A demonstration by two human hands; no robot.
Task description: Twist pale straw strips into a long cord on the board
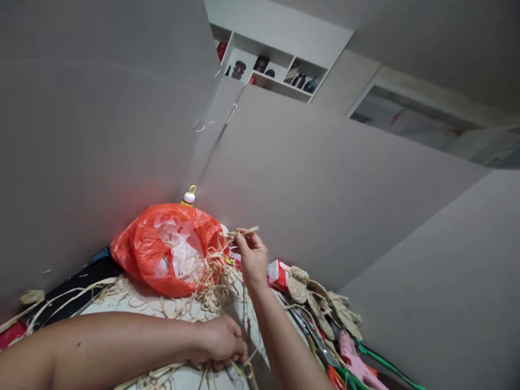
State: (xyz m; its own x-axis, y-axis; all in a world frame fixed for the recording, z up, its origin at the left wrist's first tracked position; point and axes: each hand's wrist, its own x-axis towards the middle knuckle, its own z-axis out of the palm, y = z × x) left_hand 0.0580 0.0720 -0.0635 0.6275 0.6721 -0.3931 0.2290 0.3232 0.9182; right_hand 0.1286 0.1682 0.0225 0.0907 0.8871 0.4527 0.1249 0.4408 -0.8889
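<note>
My right hand [252,254] is raised beside the red plastic bag, its thumb and fingers pinching a pale plant-fibre strip [247,231]. Lower down, my left hand [223,341] is closed with the knuckles up, low over the table. Pale fibre strands come out from under its fingers, though the fingertips are partly hidden. A tangled heap of fibre strips [215,276] spills from the mouth of the red plastic bag [142,249]. Thin, curled scraps lie over the white tabletop [134,305] around both arms.
At right lie braided fibre pieces [320,298], a red-and-white box [279,274], long metal blades [314,338] and a pink glue gun [357,360]. A white-capped bottle [189,197] stands behind the bag. Grey walls rise close behind the table.
</note>
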